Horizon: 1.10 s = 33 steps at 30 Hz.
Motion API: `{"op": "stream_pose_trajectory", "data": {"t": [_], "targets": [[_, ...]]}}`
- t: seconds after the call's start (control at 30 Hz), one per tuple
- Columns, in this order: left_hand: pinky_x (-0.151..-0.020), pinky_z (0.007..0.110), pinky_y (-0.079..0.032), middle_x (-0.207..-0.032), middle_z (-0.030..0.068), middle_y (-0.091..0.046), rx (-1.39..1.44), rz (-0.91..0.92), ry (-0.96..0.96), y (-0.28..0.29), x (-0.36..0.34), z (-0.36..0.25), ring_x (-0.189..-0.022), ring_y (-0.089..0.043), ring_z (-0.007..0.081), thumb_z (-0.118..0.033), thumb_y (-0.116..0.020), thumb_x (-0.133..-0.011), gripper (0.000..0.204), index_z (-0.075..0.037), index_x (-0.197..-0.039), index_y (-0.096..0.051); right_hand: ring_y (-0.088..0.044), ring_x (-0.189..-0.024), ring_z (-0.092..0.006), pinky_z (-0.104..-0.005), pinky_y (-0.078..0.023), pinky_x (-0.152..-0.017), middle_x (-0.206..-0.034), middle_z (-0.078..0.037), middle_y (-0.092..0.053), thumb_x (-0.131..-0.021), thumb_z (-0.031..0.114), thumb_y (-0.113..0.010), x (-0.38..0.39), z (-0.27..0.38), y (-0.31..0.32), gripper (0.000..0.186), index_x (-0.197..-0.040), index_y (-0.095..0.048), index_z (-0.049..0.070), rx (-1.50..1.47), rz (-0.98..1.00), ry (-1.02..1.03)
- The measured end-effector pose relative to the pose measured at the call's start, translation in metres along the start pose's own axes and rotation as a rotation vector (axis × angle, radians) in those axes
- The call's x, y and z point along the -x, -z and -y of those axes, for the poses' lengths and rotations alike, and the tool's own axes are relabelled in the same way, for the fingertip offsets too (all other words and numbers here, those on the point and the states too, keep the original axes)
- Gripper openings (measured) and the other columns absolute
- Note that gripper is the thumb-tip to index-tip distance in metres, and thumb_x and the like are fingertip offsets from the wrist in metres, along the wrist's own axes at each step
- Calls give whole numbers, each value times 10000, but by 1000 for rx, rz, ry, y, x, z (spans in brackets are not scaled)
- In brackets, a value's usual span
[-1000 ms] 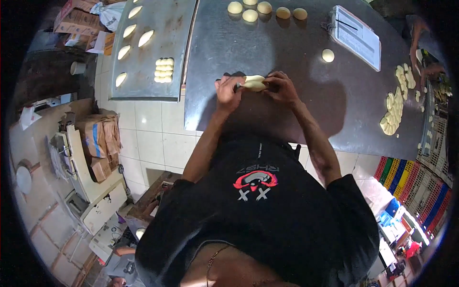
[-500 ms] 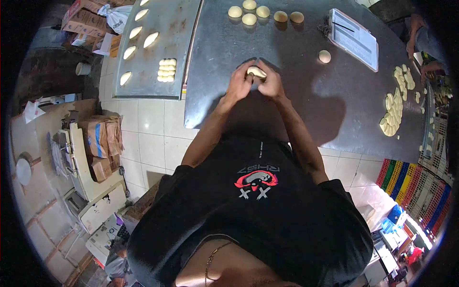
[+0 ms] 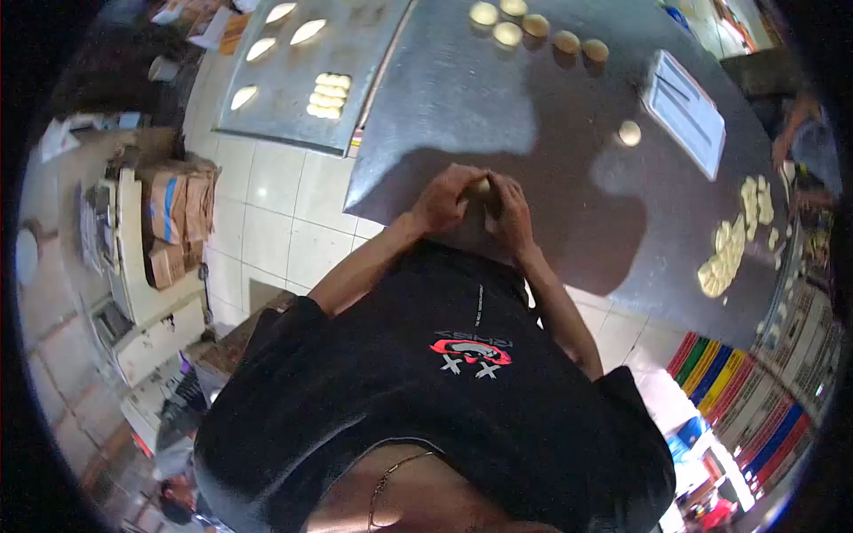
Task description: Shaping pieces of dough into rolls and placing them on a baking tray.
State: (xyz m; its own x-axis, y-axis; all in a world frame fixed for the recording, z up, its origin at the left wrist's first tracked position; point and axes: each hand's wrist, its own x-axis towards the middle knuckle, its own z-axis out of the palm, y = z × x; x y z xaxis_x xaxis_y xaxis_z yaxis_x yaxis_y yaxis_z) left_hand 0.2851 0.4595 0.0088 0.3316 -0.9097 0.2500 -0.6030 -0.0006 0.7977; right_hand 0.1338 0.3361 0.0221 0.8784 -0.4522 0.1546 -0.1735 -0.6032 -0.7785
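Note:
My left hand (image 3: 442, 200) and my right hand (image 3: 509, 213) meet over the near edge of the dark metal table (image 3: 569, 115). Between their fingers is a small piece of pale dough (image 3: 482, 186), mostly covered, so its shape is hard to tell. Both hands are closed around it. Farther back on the table sits a group of round dough balls (image 3: 507, 35), with a single dough ball (image 3: 629, 133) apart from them to the right. On the metal tray (image 3: 373, 75) at the left lie several pointed oval dough pieces (image 3: 307, 32) and a block of small rolls (image 3: 329, 95).
A clipboard (image 3: 697, 133) with paper and a pen lies at the table's right. Past it are many cut dough pieces (image 3: 724, 258). Another person's arm (image 3: 795, 129) shows at the far right edge. Stacked coloured crates (image 3: 711, 373) stand below the table's right side.
The whole view has turned and shifted, so the table appears tilted. My fingers now cover more of the dough piece, which showed plainly between my hands before.

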Motion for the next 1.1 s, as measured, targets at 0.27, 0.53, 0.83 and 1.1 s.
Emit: {"op": "stream_pose_trajectory", "data": {"t": [0.27,0.53,0.83,1.1], "targets": [[-1157,469,-330,-1456,209,-476,246,-211,95,36,21,-22,-1380,-417,397,131,-499,-700,679,-64,-1351,-530,-576,-1175,-370,-457,-455,-1040,-1257,-137,-623,-769,78,-763,-30,10,17,567,-1311,-600,64,333,173,151],[-1042,376,-447,-1384,155,-550,155,-774,485,167,80,17,-1261,-549,278,134,-562,-766,497,-61,-1221,-617,-612,-1036,-168,-342,-502,-889,-1068,-62,-644,-872,113,-727,-190,35,-40,451,-1282,-587,-12,-648,902,-457],[-953,348,-501,-1236,116,-623,25,-962,640,285,76,107,-1166,-594,226,109,-564,-851,446,-31,-1274,-579,-664,-1018,-180,-303,-533,-880,-1159,-108,-691,-863,34,-728,-398,160,-247,441,-1284,-596,12,-624,732,341],[-972,471,-407,-1200,132,-626,-484,-713,760,320,53,181,-1106,-566,343,-41,-701,-785,506,-100,-1277,-600,-639,-1043,-314,-383,-529,-893,-1126,-135,-681,-763,17,-742,-418,140,-279,406,-1162,-665,40,-103,608,735]]}}
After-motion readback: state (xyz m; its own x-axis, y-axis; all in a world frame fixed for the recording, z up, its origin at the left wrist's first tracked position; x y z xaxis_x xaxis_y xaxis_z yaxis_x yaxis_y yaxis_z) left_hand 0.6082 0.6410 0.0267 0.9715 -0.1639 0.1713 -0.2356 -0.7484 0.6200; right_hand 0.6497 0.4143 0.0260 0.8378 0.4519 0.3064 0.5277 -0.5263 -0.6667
